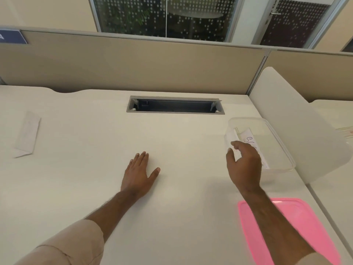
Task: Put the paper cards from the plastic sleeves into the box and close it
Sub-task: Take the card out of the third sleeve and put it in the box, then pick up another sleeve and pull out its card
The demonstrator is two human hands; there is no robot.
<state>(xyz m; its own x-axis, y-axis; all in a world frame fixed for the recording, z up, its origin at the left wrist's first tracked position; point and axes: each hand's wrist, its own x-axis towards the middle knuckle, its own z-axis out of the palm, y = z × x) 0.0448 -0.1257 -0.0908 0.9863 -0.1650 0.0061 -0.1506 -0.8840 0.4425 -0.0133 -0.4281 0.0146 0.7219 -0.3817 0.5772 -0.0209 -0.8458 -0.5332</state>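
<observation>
A clear plastic box [277,134] stands open at the right side of the white desk. Inside it lies a white paper card [250,139] with handwriting. My right hand [244,165] hovers over the box's near-left corner, fingers loosely curled; part of the card is hidden behind it, and whether the fingers touch the card I cannot tell. The pink lid [305,226] lies flat on the desk in front of the box, under my right forearm. My left hand [139,173] rests flat on the desk at the centre, fingers spread, holding nothing. A plastic sleeve [27,133] lies at the far left.
A grey cable tray opening [174,106] sits in the desk at the back centre. A beige partition [133,64] runs along the rear. A white curved divider [298,119] rises just right of the box, with another desk beyond it.
</observation>
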